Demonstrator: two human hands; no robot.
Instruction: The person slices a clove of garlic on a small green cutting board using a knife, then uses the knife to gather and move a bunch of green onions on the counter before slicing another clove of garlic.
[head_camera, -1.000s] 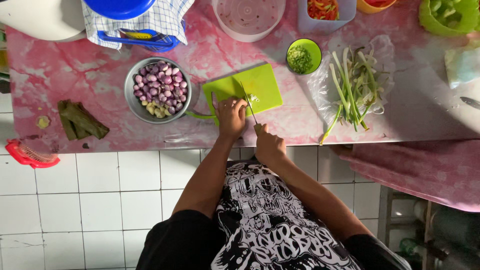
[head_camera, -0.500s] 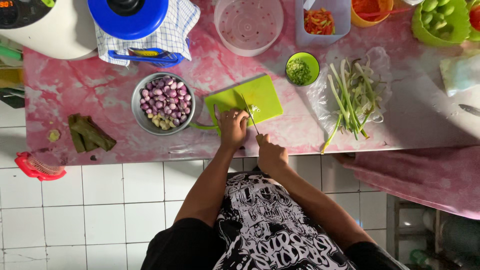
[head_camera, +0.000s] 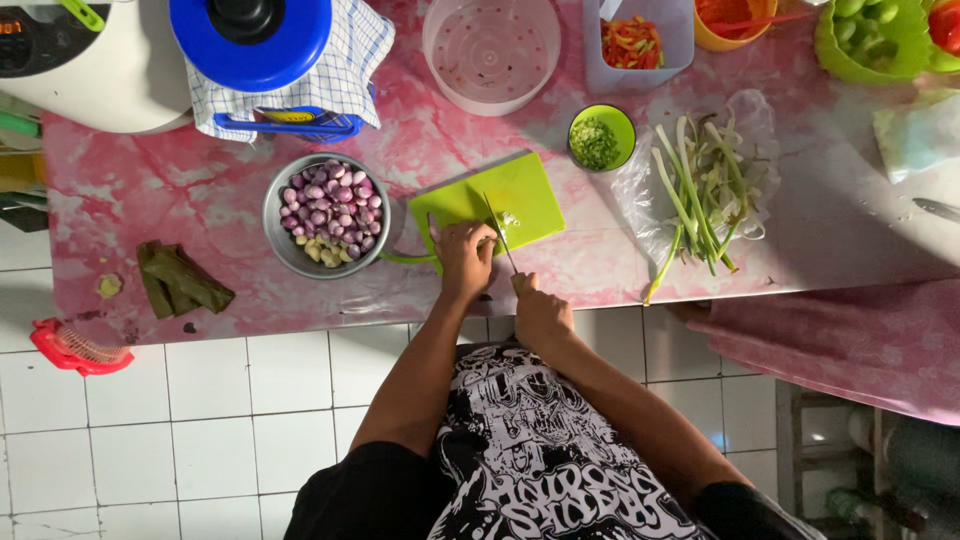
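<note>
A chopping step is judged to be in hand: a knife (head_camera: 500, 235) is gripped by its handle in the right hand (head_camera: 540, 312), the blade reaching forward from that hand onto the green cutting board (head_camera: 525, 195). The left hand (head_camera: 466, 257) is curled down at the near edge of the board, just left of the blade, apparently pinning a green stalk whose end trails out to its left; what lies under the fingers cannot be made out. A small pale heap of cut pieces (head_camera: 510, 218) lies just beyond the blade. The next cut is judged to call for the left fingertips being kept clear of the blade. Counted: one knife, one board, one metal bowl of shallots and garlic (head_camera: 325, 215) just left of the left hand, one small green bowl of chopped greens (head_camera: 600, 138) beyond the right hand, and one bundle of green onions (head_camera: 700, 190) to its right.
</note>
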